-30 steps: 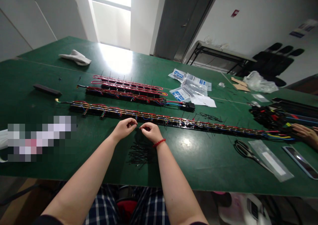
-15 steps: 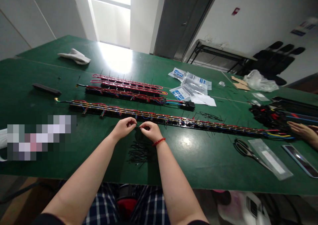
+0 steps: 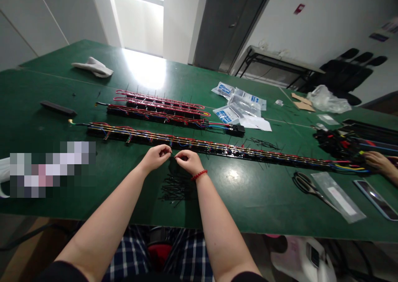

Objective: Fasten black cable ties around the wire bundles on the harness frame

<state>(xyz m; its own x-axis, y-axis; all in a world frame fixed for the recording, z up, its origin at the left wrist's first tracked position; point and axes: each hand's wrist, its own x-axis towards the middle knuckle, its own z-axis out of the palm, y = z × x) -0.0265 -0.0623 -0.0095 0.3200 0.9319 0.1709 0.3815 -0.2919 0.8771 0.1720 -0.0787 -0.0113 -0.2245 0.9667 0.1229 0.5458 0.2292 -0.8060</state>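
My left hand (image 3: 158,156) and my right hand (image 3: 187,161) meet fingertip to fingertip, each pinching a thin black cable tie (image 3: 173,155) that shows between them. A red bead bracelet circles my right wrist. Just beyond my fingers lies a long black strip (image 3: 217,149) carrying red, yellow and blue wires, with small circuit boards along its near edge. Below my hands, a loose pile of black cable ties (image 3: 175,188) is spread on the green table (image 3: 248,199). Shorter wired strips (image 3: 155,115) with upright tie ends lie behind the long one.
Scissors (image 3: 311,186), a clear bag (image 3: 338,199) and a phone (image 3: 374,199) lie at the right. Another person's hand (image 3: 381,164) touches the wiring at the far right. Plastic packets (image 3: 239,105), a dark bar (image 3: 58,108) and a white glove (image 3: 93,67) lie farther back.
My hands stay pinched together in nearly the same place, the right fingers slightly shifted. At the far right, the other person's hand has moved and its fingers are now at the wires.
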